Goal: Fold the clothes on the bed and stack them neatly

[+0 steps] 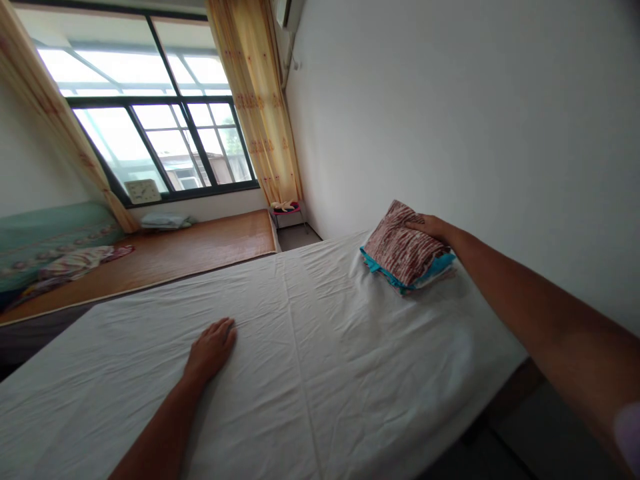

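Note:
My left hand (211,348) lies palm down on a white sheet (260,393), with its fingers fairly flat and nothing seen in it. On the right, my right hand (431,225) grips the upper edge of a folded reddish-brown and white patterned cloth (405,248). Turquoise fabric shows along the lower edges of this cloth stack, which rests on the sheet near the wall. The thumb and part of the fingers are hidden by the fabric.
Beyond the sheet stands a brown-topped bed (215,239) with a crumpled cloth (80,260) and a folded pale item (165,221). A small pink stool (287,211) is in the corner. The white wall (450,120) borders the right side.

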The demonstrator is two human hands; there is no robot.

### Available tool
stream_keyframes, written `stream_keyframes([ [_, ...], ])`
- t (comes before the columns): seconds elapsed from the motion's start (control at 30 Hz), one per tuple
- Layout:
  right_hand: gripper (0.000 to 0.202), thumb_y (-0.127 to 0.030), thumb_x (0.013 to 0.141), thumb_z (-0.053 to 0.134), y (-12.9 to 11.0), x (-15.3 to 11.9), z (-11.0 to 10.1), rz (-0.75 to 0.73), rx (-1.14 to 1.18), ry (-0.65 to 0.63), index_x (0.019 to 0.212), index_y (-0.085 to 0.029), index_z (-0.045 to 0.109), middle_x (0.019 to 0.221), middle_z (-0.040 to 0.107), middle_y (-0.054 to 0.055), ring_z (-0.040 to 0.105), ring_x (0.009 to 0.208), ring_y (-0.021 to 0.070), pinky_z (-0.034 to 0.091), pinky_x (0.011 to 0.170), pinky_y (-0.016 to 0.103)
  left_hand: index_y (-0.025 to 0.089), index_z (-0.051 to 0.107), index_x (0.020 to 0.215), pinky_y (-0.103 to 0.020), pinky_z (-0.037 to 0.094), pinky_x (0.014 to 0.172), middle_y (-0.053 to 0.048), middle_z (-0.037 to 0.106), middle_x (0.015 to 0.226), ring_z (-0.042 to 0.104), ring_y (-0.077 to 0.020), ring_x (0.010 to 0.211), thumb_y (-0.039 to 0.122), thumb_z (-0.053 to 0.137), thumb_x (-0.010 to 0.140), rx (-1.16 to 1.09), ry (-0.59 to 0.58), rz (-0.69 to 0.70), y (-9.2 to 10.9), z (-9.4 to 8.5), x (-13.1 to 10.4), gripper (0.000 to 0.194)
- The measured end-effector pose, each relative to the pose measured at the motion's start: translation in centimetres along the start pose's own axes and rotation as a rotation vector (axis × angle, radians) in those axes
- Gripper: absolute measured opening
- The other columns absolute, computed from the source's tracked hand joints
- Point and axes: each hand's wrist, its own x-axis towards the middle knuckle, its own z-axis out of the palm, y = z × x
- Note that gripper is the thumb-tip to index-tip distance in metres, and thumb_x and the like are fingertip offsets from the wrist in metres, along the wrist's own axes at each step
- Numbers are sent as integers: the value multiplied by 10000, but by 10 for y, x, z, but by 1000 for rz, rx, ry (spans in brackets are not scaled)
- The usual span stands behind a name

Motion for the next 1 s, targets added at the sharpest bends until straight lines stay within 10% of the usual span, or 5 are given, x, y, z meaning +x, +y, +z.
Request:
stream_keyframes([
  [0.13,593,-512,853,532,46,16,-13,89,-630,228,1290,-111,539,1334,557,209,507,1230,338,430,990,485,160,556,1317,-381,396,1064,-83,543,1383,482,-237,1285,376,298,940,7,-4,1,-3,4,2,506],
  [0.33,575,-585,911,314,57,9,63,-188,-841,-61,1381,-299,479,1476,449,32,405,1332,287,315,1092,502,154,543,1331,-379,373,1084,-83,533,1392,464,-236,1298,374,289,941,18,-12,-3,-2,4,1,514],
  [0.5,549,-486,931,288,72,-4,105,-254,-875,70,1411,-274,449,1471,454,52,381,1341,281,255,1113,511,151,544,1329,-377,355,1098,-84,526,1401,461,-228,1298,358,293,943,23,-24,-11,4,-1,-2,505],
  [1.0,450,-364,941,339,77,-13,101,-337,-832,178,1320,-226,538,1387,543,67,461,1262,244,290,1082,434,164,548,1329,-330,349,1107,-62,537,1391,469,-200,1295,357,294,947,52,-17,-5,6,-3,-4,497],
])
